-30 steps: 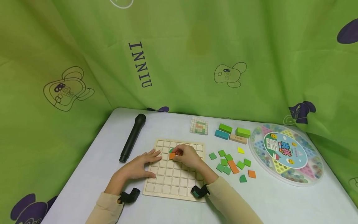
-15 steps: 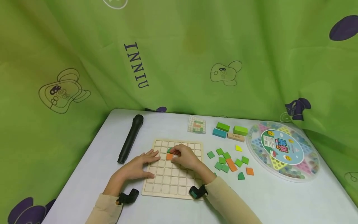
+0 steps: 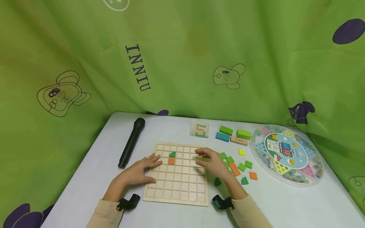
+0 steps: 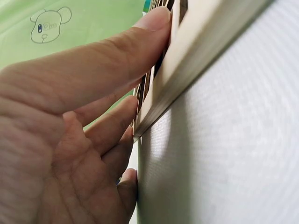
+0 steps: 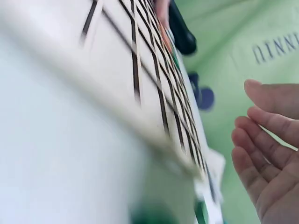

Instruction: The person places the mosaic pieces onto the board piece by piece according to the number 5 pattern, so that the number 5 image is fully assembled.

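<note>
A square wooden grid board lies on the table. In two neighbouring cells of it sit a green quarter-round tile and, just below, an orange square tile. My left hand rests on the board's left edge with fingers spread; the left wrist view shows its thumb on the rim. Over the board's right side hovers my right hand, fingers loosely bent and holding nothing. Beneath and beside it lie several loose green tiles, an orange rectangle and an orange square.
A black microphone lies at the left. Behind the board is a small pattern card. Green blocks, a blue block and a wooden block stand back right, near a round marble-game case. Green cloth surrounds the table.
My right hand has let go of the orange square tile, which now lies in its cell below the green one, and has moved right toward the loose tiles. The left hand stays at the board's edge.
</note>
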Demonstrator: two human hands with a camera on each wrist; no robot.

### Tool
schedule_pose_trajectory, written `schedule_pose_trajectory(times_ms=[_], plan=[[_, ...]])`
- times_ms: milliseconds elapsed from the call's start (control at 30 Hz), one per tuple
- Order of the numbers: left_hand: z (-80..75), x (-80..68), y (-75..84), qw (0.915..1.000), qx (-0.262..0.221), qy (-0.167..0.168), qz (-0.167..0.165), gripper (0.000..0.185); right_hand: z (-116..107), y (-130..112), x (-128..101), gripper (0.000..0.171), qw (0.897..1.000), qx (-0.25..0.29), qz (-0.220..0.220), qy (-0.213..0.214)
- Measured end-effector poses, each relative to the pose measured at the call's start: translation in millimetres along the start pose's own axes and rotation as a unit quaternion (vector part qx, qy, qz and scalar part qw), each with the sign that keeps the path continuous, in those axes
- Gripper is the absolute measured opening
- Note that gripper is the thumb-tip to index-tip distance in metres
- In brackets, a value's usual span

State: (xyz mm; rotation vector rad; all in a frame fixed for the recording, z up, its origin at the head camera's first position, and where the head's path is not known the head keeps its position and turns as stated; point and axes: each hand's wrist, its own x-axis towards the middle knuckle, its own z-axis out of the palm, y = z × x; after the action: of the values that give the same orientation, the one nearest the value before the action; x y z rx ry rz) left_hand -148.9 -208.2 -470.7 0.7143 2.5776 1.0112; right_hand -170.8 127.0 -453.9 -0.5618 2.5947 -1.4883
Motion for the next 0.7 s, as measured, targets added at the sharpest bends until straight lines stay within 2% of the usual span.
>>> schedule_pose_trajectory(times_ms=[167, 367, 500, 700], plan=[[-0.1, 0.2, -0.4, 1.0000, 0.006, -0.001, -0.004, 0.074, -39.2, 20.2, -33.2, 0.041, 0.999, -0.026, 0.017, 0.028], [-0.1, -0.3, 2.1, 0.9999, 0.003, -0.005, -0.009, 0.074, -79.1, 47.4, -71.8, 0.041, 0.993, -0.072, 0.078, 0.044], [-0.3, 0.1, 2.1, 0.9999, 0.011, -0.003, -0.006, 0.074, -92.1, 60.3, -84.6, 0.035, 0.990, -0.090, 0.101, 0.030], [0.8, 1.5, 0.6, 0.9999, 0.009, -0.002, -0.007, 0.074, -96.8, 66.0, -86.8, 0.027, 0.991, -0.111, 0.076, 0.019]])
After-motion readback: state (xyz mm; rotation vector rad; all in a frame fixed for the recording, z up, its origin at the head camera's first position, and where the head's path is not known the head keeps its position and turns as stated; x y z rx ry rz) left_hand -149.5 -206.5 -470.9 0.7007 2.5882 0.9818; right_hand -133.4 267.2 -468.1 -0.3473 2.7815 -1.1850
